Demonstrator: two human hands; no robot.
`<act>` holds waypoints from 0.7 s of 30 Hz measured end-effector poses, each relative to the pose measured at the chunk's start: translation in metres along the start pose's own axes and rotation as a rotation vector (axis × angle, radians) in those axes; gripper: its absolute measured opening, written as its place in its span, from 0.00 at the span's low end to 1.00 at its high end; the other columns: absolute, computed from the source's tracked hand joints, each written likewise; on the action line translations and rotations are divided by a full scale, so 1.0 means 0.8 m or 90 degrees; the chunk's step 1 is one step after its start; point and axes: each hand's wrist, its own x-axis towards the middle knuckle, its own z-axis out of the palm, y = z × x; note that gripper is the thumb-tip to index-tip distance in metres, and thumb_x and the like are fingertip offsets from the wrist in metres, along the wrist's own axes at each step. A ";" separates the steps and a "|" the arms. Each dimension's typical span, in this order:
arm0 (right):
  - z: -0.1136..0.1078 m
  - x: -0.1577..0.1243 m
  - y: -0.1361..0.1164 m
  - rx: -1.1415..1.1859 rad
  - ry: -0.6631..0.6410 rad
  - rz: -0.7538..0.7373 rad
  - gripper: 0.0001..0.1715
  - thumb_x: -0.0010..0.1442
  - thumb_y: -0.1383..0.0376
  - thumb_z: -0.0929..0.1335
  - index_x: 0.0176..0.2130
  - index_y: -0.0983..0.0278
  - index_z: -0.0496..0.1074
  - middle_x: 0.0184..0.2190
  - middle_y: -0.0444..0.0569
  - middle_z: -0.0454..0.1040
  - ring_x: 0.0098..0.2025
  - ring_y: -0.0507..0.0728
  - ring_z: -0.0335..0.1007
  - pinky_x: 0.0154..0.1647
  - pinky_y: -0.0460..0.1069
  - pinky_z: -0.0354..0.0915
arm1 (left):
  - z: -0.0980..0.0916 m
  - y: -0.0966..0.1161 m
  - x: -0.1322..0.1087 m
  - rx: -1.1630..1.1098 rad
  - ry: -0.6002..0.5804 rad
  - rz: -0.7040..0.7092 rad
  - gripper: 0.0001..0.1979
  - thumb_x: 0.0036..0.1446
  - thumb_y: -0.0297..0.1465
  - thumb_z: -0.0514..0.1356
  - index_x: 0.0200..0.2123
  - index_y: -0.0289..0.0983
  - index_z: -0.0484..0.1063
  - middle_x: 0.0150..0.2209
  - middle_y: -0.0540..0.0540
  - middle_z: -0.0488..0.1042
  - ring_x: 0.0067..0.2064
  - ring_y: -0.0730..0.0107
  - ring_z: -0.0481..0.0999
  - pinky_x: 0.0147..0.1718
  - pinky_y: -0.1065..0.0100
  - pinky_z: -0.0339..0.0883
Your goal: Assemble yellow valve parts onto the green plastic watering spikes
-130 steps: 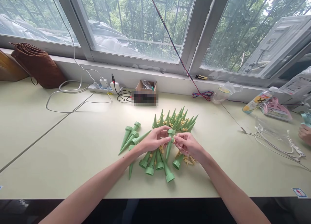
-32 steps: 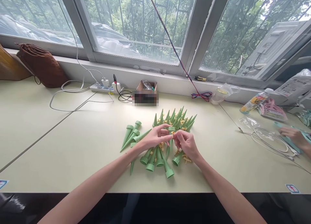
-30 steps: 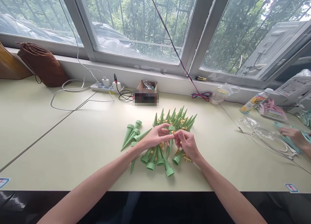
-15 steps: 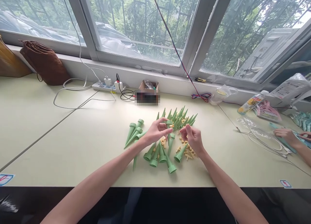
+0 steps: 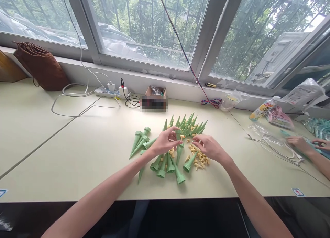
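My left hand (image 5: 165,143) pinches the collar of a green cone spike (image 5: 178,145) that hangs point down, with a small yellow piece set in its side. My right hand (image 5: 210,148) hovers, fingers curled downward, over a scatter of small yellow pieces (image 5: 197,158); nothing shows in it. Below the hands lie several green cones in a fan (image 5: 167,165). More cones are heaped behind the hands (image 5: 189,124), and a few rest to the left (image 5: 140,141).
A power strip (image 5: 108,92) with white cables, a small cardboard box (image 5: 154,93) and a brown bag (image 5: 38,64) line the window sill side. Another person's hands (image 5: 304,145) handle teal parts at the right, beside a cable coil (image 5: 278,145) and plastic bags.
My right hand has let go of the held cone and moved right and down over the yellow pieces. My left hand still keeps the cone, now with a yellow piece fitted.
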 end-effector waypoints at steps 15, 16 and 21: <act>0.024 0.027 -0.002 -0.168 -0.026 -0.009 0.13 0.67 0.70 0.62 0.41 0.62 0.75 0.32 0.49 0.74 0.31 0.55 0.70 0.28 0.47 0.54 | 0.004 0.002 -0.007 0.123 0.006 -0.027 0.22 0.56 0.37 0.64 0.53 0.40 0.65 0.27 0.53 0.70 0.26 0.70 0.75 0.26 0.70 0.69; 0.027 0.027 -0.001 -0.170 -0.022 -0.010 0.13 0.67 0.71 0.62 0.42 0.62 0.75 0.33 0.49 0.74 0.31 0.54 0.70 0.28 0.47 0.54 | 0.004 0.002 -0.008 0.133 0.010 -0.027 0.22 0.56 0.37 0.64 0.52 0.40 0.66 0.27 0.53 0.70 0.26 0.70 0.74 0.26 0.71 0.68; 0.039 0.021 0.004 -0.140 -0.002 -0.022 0.13 0.68 0.70 0.62 0.46 0.63 0.75 0.36 0.49 0.72 0.31 0.53 0.68 0.28 0.47 0.58 | 0.007 0.004 -0.011 0.162 0.032 -0.045 0.23 0.55 0.39 0.65 0.51 0.38 0.67 0.26 0.52 0.71 0.26 0.70 0.71 0.24 0.72 0.64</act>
